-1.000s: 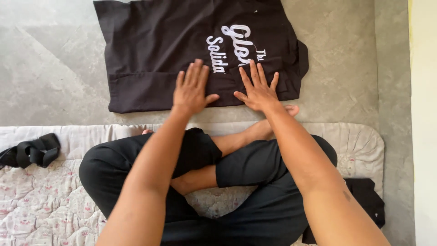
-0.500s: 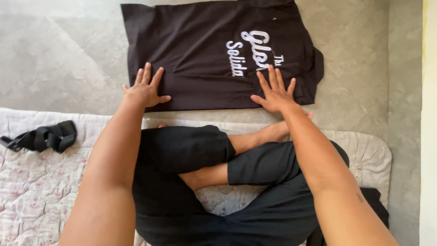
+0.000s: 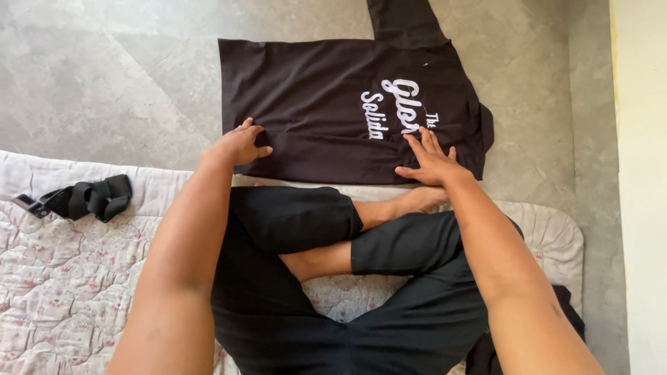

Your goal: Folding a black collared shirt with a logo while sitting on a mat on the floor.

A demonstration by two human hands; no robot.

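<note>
A black t-shirt [image 3: 326,90] with white script lettering lies partly folded on the grey floor in front of me. My left hand [image 3: 240,144] sits at its near left corner, fingers curled onto the folded edge of the cloth. Over on the near right part, just below the lettering, my right hand [image 3: 429,161] lies flat with fingers spread, pressing down. I sit cross-legged in black trousers behind the shirt.
A quilted floral mat [image 3: 62,278] lies under me. A black strap bundle [image 3: 83,198] rests on its left part. Another black cloth [image 3: 573,312] lies at my right hip. A pale wall [image 3: 643,173] runs along the right.
My left hand slid from the middle of the shirt to its near left corner and curled its fingers on the edge. My right hand stayed flat on the right part.
</note>
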